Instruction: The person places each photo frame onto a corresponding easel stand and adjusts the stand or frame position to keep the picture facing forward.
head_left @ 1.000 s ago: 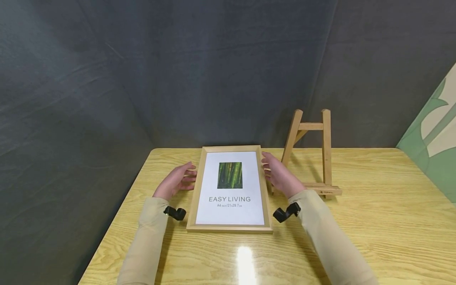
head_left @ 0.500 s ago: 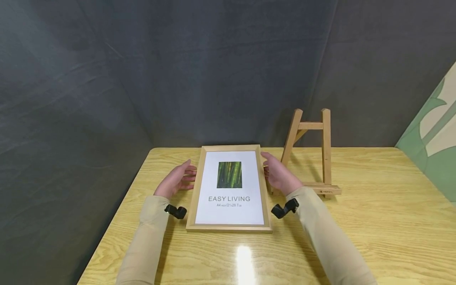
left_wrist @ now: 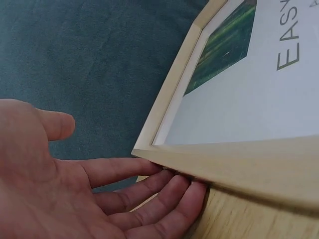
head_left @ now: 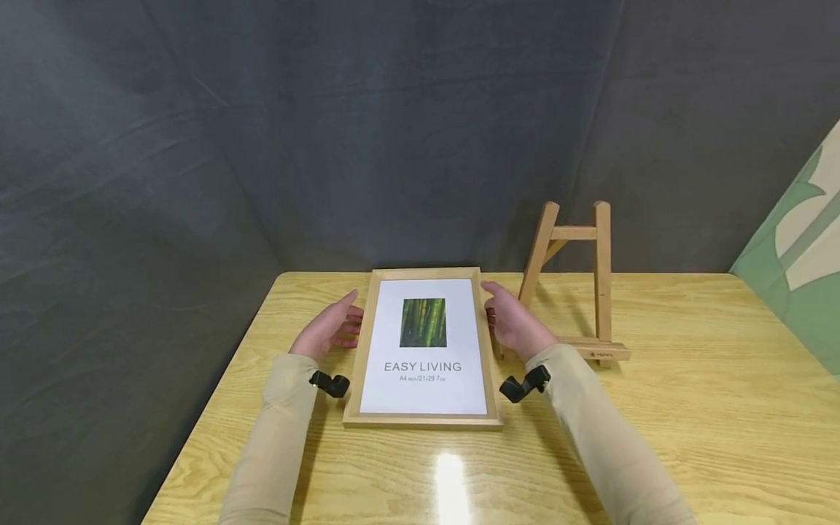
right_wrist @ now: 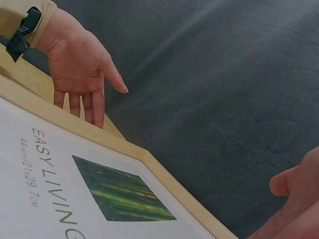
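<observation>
A picture frame (head_left: 423, 421) with a light wooden rim lies face up on the table. Its white insert reads EASY LIVING beneath a green bamboo photo (head_left: 423, 323). Along its left side is my left hand (head_left: 324, 332), thumb raised off the rim; in the left wrist view the fingertips (left_wrist: 195, 191) reach right under the frame's edge. On the opposite side my right hand (head_left: 516, 326) has its fingers by the right rim, the tips partly hidden behind it. The right wrist view shows that hand's thumb (right_wrist: 281, 183) apart from the frame.
A small wooden easel (head_left: 602, 292) stands just right of the frame, close behind my right hand. Dark cloth (head_left: 420, 131) hangs behind and left of the wooden table (head_left: 709, 394). A green and cream leaf pattern (head_left: 807, 248) covers the right side.
My left hand has shifted slightly toward the frame and its thumb has lifted a little. The right hand has edged slightly left, closer to the rim. Frame and easel stay put.
</observation>
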The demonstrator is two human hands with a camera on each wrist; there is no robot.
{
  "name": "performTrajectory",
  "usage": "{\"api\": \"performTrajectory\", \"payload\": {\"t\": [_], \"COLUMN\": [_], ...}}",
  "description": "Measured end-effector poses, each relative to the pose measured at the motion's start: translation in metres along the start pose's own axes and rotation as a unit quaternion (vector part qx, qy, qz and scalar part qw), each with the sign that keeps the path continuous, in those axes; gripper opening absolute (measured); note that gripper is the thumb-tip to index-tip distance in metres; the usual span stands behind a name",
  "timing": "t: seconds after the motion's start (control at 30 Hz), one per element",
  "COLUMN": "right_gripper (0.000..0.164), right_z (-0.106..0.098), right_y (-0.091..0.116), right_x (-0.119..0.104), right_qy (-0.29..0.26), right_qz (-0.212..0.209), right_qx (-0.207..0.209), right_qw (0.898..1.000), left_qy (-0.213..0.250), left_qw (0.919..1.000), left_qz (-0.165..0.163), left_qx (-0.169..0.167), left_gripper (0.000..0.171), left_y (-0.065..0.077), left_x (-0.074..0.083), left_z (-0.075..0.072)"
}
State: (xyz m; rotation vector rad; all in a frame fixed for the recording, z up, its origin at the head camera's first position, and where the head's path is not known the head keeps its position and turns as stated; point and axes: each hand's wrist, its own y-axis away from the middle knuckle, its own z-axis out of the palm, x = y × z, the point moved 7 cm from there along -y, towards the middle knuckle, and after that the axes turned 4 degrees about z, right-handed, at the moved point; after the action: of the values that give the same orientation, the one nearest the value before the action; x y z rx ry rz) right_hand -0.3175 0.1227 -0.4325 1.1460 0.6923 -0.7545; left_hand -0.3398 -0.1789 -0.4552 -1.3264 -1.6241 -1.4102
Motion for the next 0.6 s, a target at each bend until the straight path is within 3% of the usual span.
{"api": "performTrajectory", "payload": {"t": [0.27,0.47,0.6], "right_gripper": [0.065,0.063,0.069], "right_z": [-0.001,-0.003,0.000], "right_y": [0.002,0.003,0.007], "right_x": [-0.002,-0.006,-0.007], "right_qy": [0.031,0.023,0.009], "right_qz": [-0.018,-0.035,-0.044], "right_qx": [0.006,0.017,-0.002], "right_qw": [0.999,0.999,0.999], "left_qy": [-0.021,-0.018,-0.016], "left_qw": [0.9996,0.9992,0.9990], "left_qz": [0.003,0.008,0.010], "left_qx": [-0.020,-0.036,-0.039], "left_gripper": [0.076,0.071,0.069], "left_y": [0.004,0.010,0.013], "left_x": [0.005,0.009,0.008], "left_z": [0.000,0.001,0.002]}}
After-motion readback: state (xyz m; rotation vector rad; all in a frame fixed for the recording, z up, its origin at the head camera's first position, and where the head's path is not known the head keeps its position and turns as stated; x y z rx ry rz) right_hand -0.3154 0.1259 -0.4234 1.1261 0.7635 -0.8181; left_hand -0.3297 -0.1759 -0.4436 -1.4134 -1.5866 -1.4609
